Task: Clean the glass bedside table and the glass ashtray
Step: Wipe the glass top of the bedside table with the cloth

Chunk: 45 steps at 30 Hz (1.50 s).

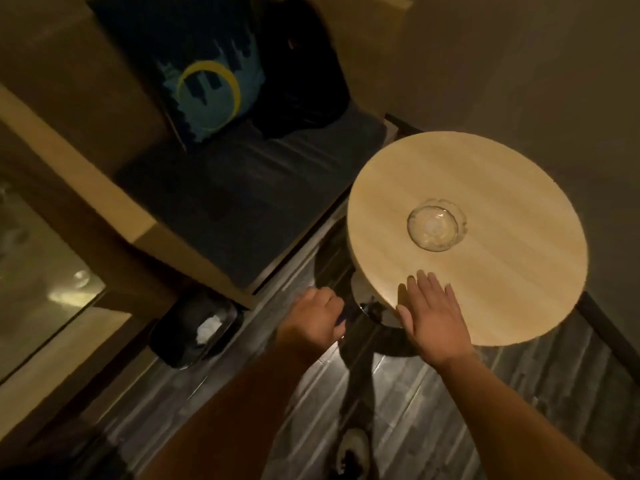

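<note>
A round bedside table [512, 271] with a pale wood-look top stands at the right. A clear glass ashtray [436, 225] sits near the middle of its top. My right hand [433, 317] lies flat with fingers spread on the table's near edge, holding nothing. My left hand [313, 320] hovers left of the table over the floor, fingers curled into a fist around something small and dark that I cannot identify.
A dark cushioned bench [249, 199] with a blue and yellow pillow [211, 95] and a black bag [301, 67] is left of the table. A black bin [194, 327] with white paper stands on the grey plank floor. A glass panel [38, 282] is far left.
</note>
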Each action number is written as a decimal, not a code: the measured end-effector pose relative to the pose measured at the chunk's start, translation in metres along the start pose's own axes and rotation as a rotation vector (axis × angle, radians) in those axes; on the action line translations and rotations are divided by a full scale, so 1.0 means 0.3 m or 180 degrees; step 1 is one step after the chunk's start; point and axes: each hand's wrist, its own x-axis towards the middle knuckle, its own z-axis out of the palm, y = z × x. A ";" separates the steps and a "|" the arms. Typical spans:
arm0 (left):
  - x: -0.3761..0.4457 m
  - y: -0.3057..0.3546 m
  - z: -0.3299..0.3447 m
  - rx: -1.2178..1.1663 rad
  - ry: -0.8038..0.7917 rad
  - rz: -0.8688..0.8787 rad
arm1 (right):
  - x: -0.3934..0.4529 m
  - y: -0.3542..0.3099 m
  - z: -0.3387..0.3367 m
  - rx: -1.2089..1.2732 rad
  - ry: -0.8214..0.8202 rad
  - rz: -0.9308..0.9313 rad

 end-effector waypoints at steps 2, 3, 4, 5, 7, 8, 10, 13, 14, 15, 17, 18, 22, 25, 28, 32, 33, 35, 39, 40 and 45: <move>-0.115 -0.097 -0.029 0.0052 0.0016 -0.0182 | -0.006 -0.151 0.005 -0.0121 -0.0009 -0.0244; -0.179 -0.144 -0.042 0.0063 0.0104 -0.0196 | -0.013 -0.229 0.010 -0.0206 -0.0001 -0.0346; -0.247 -0.193 -0.051 0.0089 0.0214 -0.0216 | -0.022 -0.309 0.015 -0.0276 0.0008 -0.0436; -0.315 -0.243 -0.060 0.0133 0.0328 -0.0267 | -0.031 -0.390 0.021 -0.0326 0.0020 -0.0530; -0.465 -0.356 -0.083 0.0178 0.0502 -0.0488 | -0.052 -0.567 0.028 -0.0373 0.0014 -0.0753; -0.545 -0.413 -0.100 0.0176 0.0589 -0.0619 | -0.064 -0.660 0.033 -0.0392 0.0002 -0.0881; -0.709 -0.530 -0.129 0.0203 0.0752 -0.0861 | -0.090 -0.851 0.040 -0.0429 -0.0016 -0.1171; -0.959 -0.705 -0.171 0.0265 0.0958 -0.1137 | -0.124 -1.133 0.067 -0.0449 -0.0051 -0.1490; -1.038 -0.761 -0.185 0.0306 0.1016 -0.1212 | -0.133 -1.226 0.079 -0.0459 -0.0022 -0.1584; -1.113 -0.818 -0.200 0.0354 0.1052 -0.1292 | -0.144 -1.317 0.090 -0.0483 0.0001 -0.1685; -1.251 -0.920 -0.235 0.0379 0.1128 -0.1490 | -0.158 -1.489 0.114 -0.0510 -0.0010 -0.1892; -1.315 -0.969 -0.251 0.0384 0.1195 -0.1579 | -0.159 -1.568 0.127 -0.0512 -0.0049 -0.1982; -1.518 -1.146 -0.293 0.0393 0.1393 -0.1878 | -0.133 -1.852 0.161 -0.0479 -0.0054 -0.2293; -1.591 -1.268 -0.308 0.0321 0.1535 -0.2096 | -0.082 -2.024 0.183 -0.0505 -0.0040 -0.2470; -1.584 -1.396 -0.328 0.0173 0.1686 -0.2339 | 0.012 -2.175 0.198 -0.0518 0.0003 -0.2589; -1.504 -1.587 -0.370 0.0141 0.1858 -0.2601 | 0.199 -2.364 0.219 -0.0610 -0.0072 -0.2726; -1.479 -1.643 -0.377 0.0175 0.1868 -0.2657 | 0.258 -2.410 0.225 -0.0640 -0.0086 -0.2775; -1.448 -1.727 -0.384 0.0220 0.1890 -0.2805 | 0.355 -2.472 0.239 -0.0721 -0.0083 -0.2832; -1.378 -1.916 -0.415 0.0206 0.1966 -0.3095 | 0.597 -2.566 0.276 -0.0826 -0.0199 -0.2656; -1.368 -1.958 -0.428 0.0207 0.1978 -0.3147 | 0.640 -2.581 0.287 -0.0835 -0.0212 -0.2633; -1.357 -2.129 -0.471 0.0181 0.2220 -0.3495 | 0.742 -2.611 0.373 -0.0895 -0.0340 -0.2618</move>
